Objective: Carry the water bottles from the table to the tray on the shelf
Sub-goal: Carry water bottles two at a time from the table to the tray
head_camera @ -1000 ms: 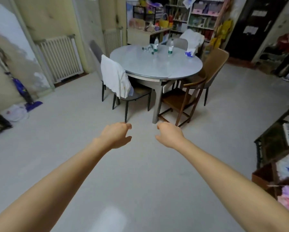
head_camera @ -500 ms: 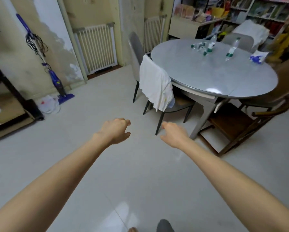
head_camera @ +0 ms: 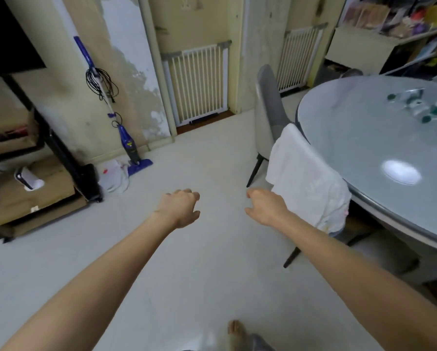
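Stretching across the whole lower view: a pale floor (head_camera: 199, 274), bare of furniture in its middle. Off to the right, a round grey table (head_camera: 379, 158) with a glossy top and a bright spot of reflected light. Pushed against its near edge, a chair draped with a white cloth (head_camera: 306, 183); behind that one, a grey chair (head_camera: 269, 110) with a tall back. On the left, a low dark shelf unit (head_camera: 47, 148) lined with cardboard, with a small white device (head_camera: 27, 179) on the lower level. Further back, peeling walls, two white barred gates (head_camera: 199, 82), and a blue stick vacuum (head_camera: 126, 138) leaning upright beside a white bag on the floor. Far right on the tabletop, water bottles (head_camera: 420, 105) blurred together in a cluster, green caps and labels just legible; count not clear. Reaching forward over the floor, both bare forearms. Left hand (head_camera: 178, 207): fingers loosely curled, nothing in it. Right hand (head_camera: 266, 206): likewise slack and holding nothing, just in front of the white cloth, well apart from the bottles. At the bottom edge, a bare foot (head_camera: 236, 333).
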`<act>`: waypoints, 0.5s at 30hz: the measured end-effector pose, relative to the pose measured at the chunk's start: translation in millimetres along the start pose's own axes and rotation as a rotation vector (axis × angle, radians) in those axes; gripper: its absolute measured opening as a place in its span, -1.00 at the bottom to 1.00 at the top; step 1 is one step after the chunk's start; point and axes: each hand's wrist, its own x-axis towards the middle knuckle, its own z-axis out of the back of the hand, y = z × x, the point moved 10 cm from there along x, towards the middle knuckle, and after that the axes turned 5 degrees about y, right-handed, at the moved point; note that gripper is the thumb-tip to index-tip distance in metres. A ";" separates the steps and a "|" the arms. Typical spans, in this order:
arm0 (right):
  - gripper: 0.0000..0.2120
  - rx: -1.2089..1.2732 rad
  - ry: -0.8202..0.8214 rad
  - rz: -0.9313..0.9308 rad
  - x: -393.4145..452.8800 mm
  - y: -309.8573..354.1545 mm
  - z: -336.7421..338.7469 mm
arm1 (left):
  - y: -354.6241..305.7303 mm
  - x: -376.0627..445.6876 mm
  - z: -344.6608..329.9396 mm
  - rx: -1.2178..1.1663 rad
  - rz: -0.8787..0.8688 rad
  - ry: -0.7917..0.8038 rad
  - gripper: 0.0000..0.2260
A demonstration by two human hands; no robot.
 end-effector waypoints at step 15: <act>-0.68 -0.207 0.005 0.012 446.5 -0.9 144.6 | 181.2 409.0 169.0 -0.012 0.016 -0.022 -0.60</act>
